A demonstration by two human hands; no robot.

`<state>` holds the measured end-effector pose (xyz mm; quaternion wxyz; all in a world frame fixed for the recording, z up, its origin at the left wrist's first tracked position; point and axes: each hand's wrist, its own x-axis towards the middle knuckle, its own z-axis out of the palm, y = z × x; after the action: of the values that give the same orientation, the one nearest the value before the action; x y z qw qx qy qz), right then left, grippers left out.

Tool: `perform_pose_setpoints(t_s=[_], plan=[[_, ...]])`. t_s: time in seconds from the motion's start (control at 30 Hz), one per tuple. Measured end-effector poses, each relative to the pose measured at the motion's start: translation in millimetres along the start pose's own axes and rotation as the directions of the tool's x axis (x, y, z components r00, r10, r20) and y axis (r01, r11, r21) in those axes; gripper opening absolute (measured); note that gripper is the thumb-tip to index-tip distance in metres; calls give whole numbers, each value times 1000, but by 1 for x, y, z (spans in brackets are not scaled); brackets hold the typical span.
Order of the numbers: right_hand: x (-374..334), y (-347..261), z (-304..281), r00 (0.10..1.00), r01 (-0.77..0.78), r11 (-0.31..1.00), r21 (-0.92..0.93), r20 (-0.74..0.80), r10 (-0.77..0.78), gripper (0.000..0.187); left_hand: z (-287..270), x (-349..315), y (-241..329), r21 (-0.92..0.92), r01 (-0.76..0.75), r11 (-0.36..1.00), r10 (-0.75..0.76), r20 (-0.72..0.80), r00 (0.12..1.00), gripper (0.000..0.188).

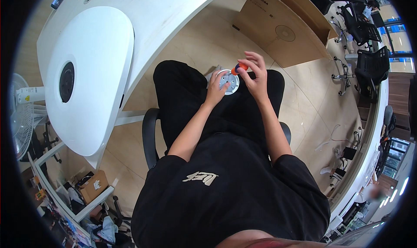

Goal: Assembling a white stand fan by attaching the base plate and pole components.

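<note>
Evidently, we have both sets of fingers occupied: those of the right hand [257,78] close on the orange-and-dark handle of what looks like a screwdriver [240,68], thumb and forefinger at the grip while the other fingers stand lifted and loosely spread. Those of the left hand [213,91] curl partway round the left edge of a round disc [230,79], with the thumb lying over its face. How firmly either grip presses, we cannot tell.

The disc sits over the lap, between the thighs of the black trousers [182,89], its grey, holed face turned up inside a paler rim. We judge it light and stiff, perhaps metal or hard plastic, and a little slick at the smooth rim. It seems best taken by opposite edges, keeping fingertips off the holes. The handle looks rigid and light, best pinched around its thick part, in line with the shaft.

Farther out, we see the white tabletop [163,16] to the left and a cardboard box [278,33] ahead to the right, both well apart from the hands.
</note>
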<state>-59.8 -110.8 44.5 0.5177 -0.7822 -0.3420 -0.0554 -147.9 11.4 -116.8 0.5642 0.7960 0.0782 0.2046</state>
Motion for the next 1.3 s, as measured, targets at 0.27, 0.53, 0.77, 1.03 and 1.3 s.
perform_pose_setpoints(t_s=[0.27,0.53,0.77,1.03,1.3], plan=[[0,-6,1,999,-44,998,36,29,43,31,1,0,1,10,0,1000,1,-20,1000,45],[-2,3,-2,994,41,980,-194,-91,-59,30,0,0,2,19,12,1000,-12,-6,1000,44],[1,1,4,995,-99,982,164,44,93,37,-1,1,3,17,12,1000,-12,-18,1000,45],[1,-3,7,992,-123,989,-80,-35,121,27,-1,1,4,33,4,999,-4,-6,1000,45],[4,-5,6,984,-138,959,247,-73,160,22,-2,1,6,23,39,999,-38,-20,999,44]])
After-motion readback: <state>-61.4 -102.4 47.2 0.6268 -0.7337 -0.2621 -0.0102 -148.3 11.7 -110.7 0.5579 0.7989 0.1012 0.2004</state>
